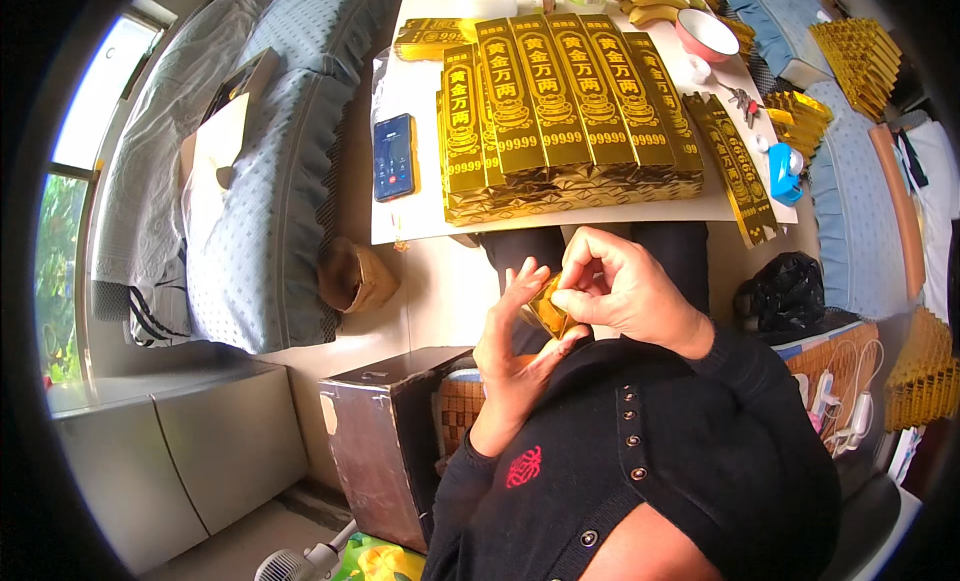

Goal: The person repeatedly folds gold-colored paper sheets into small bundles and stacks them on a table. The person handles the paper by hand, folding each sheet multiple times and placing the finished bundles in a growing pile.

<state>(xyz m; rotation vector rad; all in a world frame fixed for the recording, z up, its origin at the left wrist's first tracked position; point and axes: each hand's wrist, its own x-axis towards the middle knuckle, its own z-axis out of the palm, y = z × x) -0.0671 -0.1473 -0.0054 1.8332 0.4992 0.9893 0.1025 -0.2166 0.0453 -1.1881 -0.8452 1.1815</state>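
Observation:
My left hand point(511, 348) holds a small folded piece of gold foil paper point(552, 311) between its fingers and thumb, above my lap. My right hand point(626, 292) pinches the upper right edge of that same piece with thumb and fingers bent. The two hands are close together, just in front of the table's near edge. Beyond them, on the white table point(427, 227), lies a wide stack of printed gold foil paper packs point(559, 108), side by side. A separate printed gold strip point(731, 168) lies slantwise right of the stack, its near end past the table edge.
A phone point(394, 157) lies left of the stack. Keys point(742, 101), a pink bowl point(706, 35), bananas point(656, 3) and a blue plastic item point(784, 174) are at the right. Folded gold paper piles point(859, 63) rest on the right sofa. A brown bin point(358, 277) stands on the floor.

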